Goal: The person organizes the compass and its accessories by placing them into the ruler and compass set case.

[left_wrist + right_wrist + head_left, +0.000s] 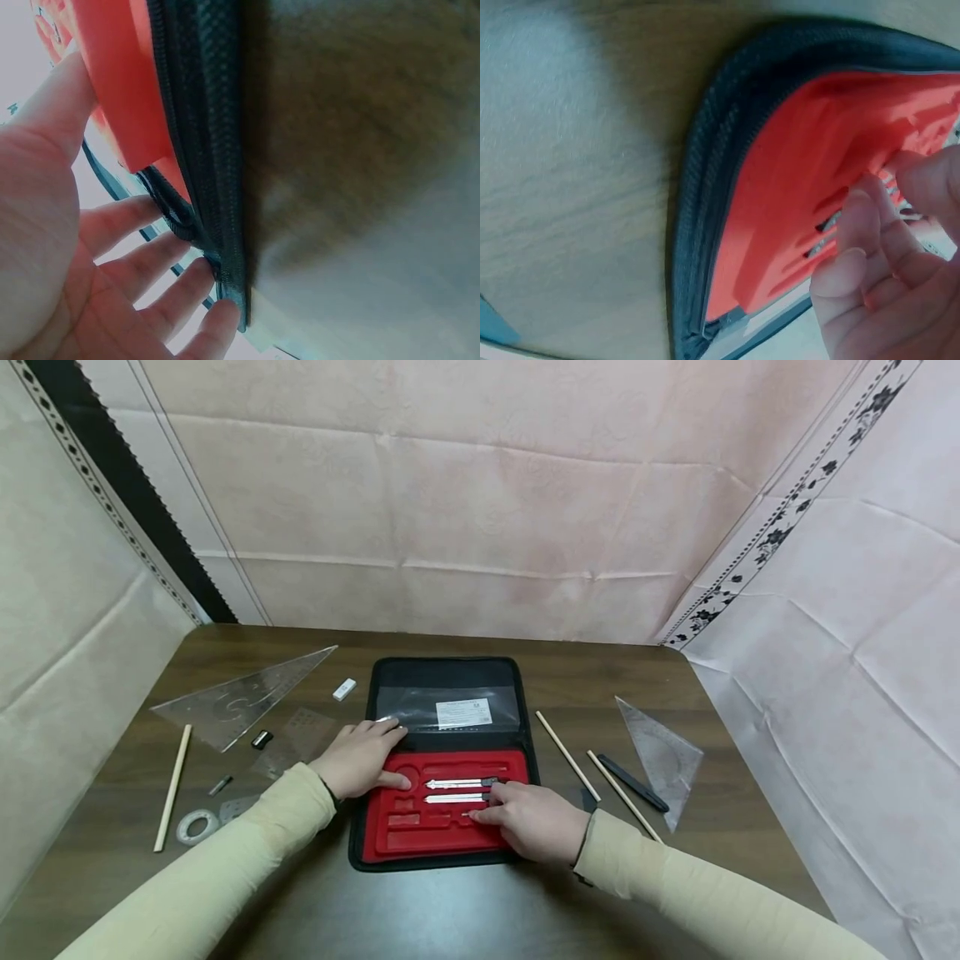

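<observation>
In the head view, an open black zip case (447, 740) lies on the table with a red moulded tray (420, 842) in its near half. Two slim silver instruments (453, 784), apparently compasses, sit in the tray's slots. My left hand (358, 760) rests at the case's left edge, fingers extended. In the left wrist view its thumb (60, 97) touches the red tray. My right hand (536, 822) is over the tray's right side, bent fingertips (859, 210) at the slots near the instruments' ends. Whether something small is between those fingertips is hidden.
Left of the case lie a large clear set square (243, 693), a white eraser (344, 689), a black sharpener (262, 740), a tape roll (197, 827) and a wooden stick (173, 787). At right are two sticks (567, 756), a black cutter-like tool (632, 782) and another set square (663, 760).
</observation>
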The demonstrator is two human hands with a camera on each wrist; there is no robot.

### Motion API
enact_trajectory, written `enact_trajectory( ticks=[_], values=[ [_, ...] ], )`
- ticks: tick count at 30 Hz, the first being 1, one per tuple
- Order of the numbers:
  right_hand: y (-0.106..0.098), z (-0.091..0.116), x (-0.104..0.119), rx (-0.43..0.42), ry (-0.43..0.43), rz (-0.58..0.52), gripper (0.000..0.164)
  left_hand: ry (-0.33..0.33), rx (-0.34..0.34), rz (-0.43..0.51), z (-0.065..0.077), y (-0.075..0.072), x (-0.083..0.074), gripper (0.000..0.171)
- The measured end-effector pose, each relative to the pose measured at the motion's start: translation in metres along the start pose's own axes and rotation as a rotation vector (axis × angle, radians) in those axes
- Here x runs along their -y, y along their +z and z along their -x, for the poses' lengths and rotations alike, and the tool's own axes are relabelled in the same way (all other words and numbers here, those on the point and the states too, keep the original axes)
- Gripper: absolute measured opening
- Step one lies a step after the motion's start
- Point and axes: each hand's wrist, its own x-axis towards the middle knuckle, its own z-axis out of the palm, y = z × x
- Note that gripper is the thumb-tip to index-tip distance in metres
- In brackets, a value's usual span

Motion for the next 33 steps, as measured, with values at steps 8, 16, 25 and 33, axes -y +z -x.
enact_trajectory(
  ticks=[8,16,25,33],
  values=[
    [0.001,0.001,-0.007,0.0,0.007,-0.085,0.034,0.004,-0.005,0.011,0.002,-0.002,0.0,0.084],
    [0.002,0.002,-0.012,0.001,0.009,-0.119,0.033,0.008,-0.001,0.007,0.003,-0.003,-0.002,0.084],
    [-0.014,0.038,-0.057,-0.191,0.266,-0.211,0.038,0.014,-0.01,0.007,0.003,0.001,0.0,0.084],
    [-0.011,0.087,-0.107,-0.224,0.477,-0.126,0.03,0.024,-0.025,0.012,0.004,0.001,0.001,0.083]
  ],
)
